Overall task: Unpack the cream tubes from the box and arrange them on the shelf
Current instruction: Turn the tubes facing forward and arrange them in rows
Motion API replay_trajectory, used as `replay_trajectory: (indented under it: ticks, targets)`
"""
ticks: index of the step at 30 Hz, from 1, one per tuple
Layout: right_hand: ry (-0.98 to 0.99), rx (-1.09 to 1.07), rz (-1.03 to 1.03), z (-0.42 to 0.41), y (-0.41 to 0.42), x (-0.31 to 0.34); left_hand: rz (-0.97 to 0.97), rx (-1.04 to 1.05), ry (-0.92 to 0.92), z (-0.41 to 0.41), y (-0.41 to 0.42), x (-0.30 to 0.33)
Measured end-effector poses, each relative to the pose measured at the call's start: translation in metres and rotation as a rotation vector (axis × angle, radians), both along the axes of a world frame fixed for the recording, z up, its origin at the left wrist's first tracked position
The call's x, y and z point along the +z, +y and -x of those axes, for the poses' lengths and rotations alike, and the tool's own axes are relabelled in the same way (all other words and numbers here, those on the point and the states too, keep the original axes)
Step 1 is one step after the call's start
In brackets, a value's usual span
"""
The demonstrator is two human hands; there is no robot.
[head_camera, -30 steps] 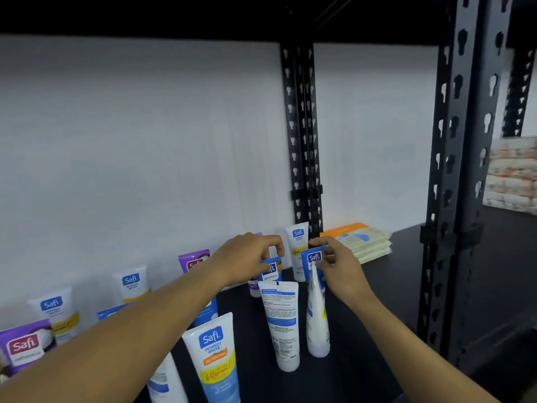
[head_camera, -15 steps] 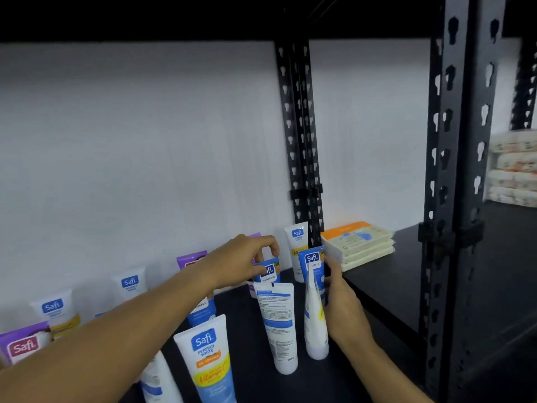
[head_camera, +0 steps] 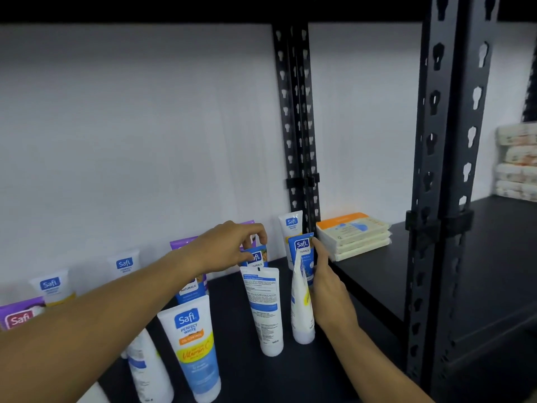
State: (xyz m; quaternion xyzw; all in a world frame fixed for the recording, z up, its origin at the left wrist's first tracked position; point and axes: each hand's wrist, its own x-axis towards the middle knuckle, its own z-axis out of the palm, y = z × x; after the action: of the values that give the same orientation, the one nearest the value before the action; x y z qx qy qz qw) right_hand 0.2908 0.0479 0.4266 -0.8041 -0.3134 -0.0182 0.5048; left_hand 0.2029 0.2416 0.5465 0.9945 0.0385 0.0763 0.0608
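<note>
Several Safi cream tubes stand cap-down on the black shelf [head_camera: 366, 286] in rows. My left hand [head_camera: 229, 245] pinches the top of a blue Naturals tube [head_camera: 257, 257] in the middle row. My right hand [head_camera: 328, 280] lies against the right side of another blue Naturals tube [head_camera: 302, 251], fingers wrapped behind it. In front stand a white tube with its back label showing [head_camera: 266, 309], a white tube seen edge-on [head_camera: 302, 312] and a Perfect White Vitamin C tube [head_camera: 194, 341]. White and purple tubes line the back wall. No box is in view.
A stack of flat orange-and-white packs [head_camera: 353, 232] lies on the shelf right of the tubes. Black slotted uprights stand at the back [head_camera: 296, 126] and at the front right [head_camera: 447, 170]. Stacked white packs [head_camera: 515, 164] sit on the far right shelf.
My right hand slid down from the top of the right blue tube to its side. My left hand stays pinched on the other blue tube. The view shifted slightly.
</note>
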Motion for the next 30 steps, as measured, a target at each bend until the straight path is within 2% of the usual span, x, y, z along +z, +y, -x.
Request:
replay_trajectory:
  ticks: [30]
  targets:
    - [0.017,0.062,-0.058,-0.004,0.003,-0.003,0.039,0.069,-0.022,0.01,0.0,0.001]
